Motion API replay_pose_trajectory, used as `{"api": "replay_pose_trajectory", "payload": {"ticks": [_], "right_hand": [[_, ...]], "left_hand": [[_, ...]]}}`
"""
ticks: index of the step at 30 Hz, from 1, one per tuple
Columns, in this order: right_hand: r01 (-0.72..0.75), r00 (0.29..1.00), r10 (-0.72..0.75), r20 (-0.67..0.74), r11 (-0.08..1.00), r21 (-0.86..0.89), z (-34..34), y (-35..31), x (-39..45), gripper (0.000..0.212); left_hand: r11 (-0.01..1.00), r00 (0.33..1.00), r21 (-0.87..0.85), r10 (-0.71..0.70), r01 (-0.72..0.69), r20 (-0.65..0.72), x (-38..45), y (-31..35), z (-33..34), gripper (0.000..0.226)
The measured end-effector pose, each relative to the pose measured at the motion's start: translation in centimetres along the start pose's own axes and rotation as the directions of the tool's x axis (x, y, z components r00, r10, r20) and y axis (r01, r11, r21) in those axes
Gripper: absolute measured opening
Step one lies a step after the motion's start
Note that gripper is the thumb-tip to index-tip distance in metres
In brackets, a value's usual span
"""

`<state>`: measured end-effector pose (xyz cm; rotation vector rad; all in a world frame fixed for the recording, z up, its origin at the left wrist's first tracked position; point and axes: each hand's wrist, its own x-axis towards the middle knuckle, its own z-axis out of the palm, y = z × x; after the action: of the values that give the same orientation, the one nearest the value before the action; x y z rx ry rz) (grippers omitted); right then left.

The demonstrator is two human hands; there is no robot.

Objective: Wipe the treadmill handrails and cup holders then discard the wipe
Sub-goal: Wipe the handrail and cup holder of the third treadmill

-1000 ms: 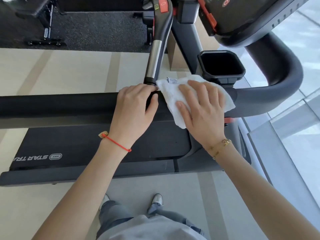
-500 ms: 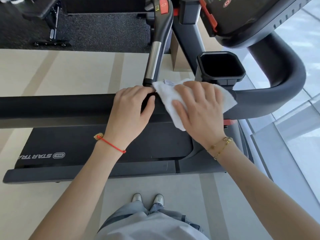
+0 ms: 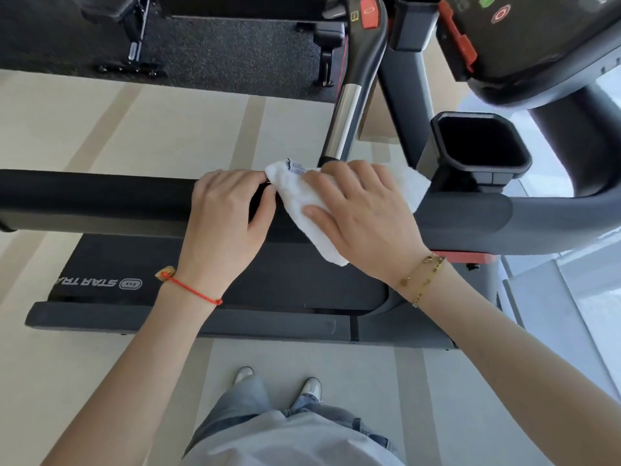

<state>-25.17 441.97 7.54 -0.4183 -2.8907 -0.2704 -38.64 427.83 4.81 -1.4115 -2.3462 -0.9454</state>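
Wipe [image 3: 302,203], white, lies draped over the black handrail [image 3: 100,196] at frame centre. In the head view the right hand [image 3: 363,220] presses it down with spread fingers; the left hand [image 3: 225,216], at its 9 o'clock, curls over the rail, fingertips touching the wipe's edge. The cup holder [image 3: 480,142] sits at 2 o'clock. Risk: the loose corner hanging toward 6 o'clock may bunch or slip off during a stroke.

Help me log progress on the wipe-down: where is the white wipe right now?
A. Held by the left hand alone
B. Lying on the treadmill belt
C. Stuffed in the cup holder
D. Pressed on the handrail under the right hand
D: the right hand lies flat on the white wipe, draped over the handrail.
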Motion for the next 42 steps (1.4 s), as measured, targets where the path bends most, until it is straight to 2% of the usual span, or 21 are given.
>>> {"api": "replay_pose_trajectory", "payload": {"ticks": [6,12,14,17,21,26,29,36,39,42], "right_hand": [[0.041,0.996,-0.04,0.08,0.999,-0.017,-0.1,-2.2,3.4,0.054],[0.074,0.983,-0.075,0.165,0.997,0.011,0.2,-8.3,8.4,0.061],[0.081,0.98,-0.093,0.178,0.994,0.074,0.3,-10.3,10.3,0.055],[0.063,0.966,-0.129,0.223,0.957,0.282,0.9,-12.3,13.1,0.044],[-0.043,0.904,-0.17,0.393,0.877,0.478,1.6,-14.7,17.0,0.033],[-0.084,0.849,-0.253,0.464,0.802,0.591,1.9,-19.4,21.5,0.04],[-0.075,0.835,-0.28,0.474,0.796,0.601,1.9,-21.3,22.9,0.036],[0.007,0.899,-0.215,0.383,0.879,0.476,1.6,-20.3,20.5,0.043],[-0.053,0.874,-0.197,0.444,0.87,0.49,1.5,-20.7,21.4,0.034],[-0.128,0.848,-0.199,0.491,0.822,0.555,1.8,-22.8,23.6,0.038]], "left_hand": [[0.998,0.999,0.042,-0.05,0.049,0.012,-0.6,-4.6,-2.2,0.028],[0.995,0.997,0.071,-0.069,0.067,0.024,-1.1,-10.0,-5.1,0.022],[0.994,0.997,0.074,-0.078,0.075,0.028,-1.2,-12.2,-6.3,0.023],[0.994,0.997,0.081,-0.079,0.079,0.003,-1.6,-15.7,-7.9,0.023],[0.992,0.995,0.079,-0.101,0.1,0.017,-2.0,-19.6,-9.7,0.026],[0.986,0.989,0.087,-0.147,0.145,0.014,-2.4,-23.6,-11.8,0.03],[0.985,0.987,0.065,-0.161,0.16,0.007,-2.7,-25.6,-12.9,0.031],[0.989,0.989,-0.042,-0.141,0.144,0.05,-2.9,-27.2,-13.6,0.029],[0.985,0.988,-0.086,-0.142,0.146,0.054,-3.0,-27.8,-13.7,0.03],[0.985,0.99,-0.108,-0.131,0.135,0.044,-3.1,-27.9,-13.8,0.03]]}}
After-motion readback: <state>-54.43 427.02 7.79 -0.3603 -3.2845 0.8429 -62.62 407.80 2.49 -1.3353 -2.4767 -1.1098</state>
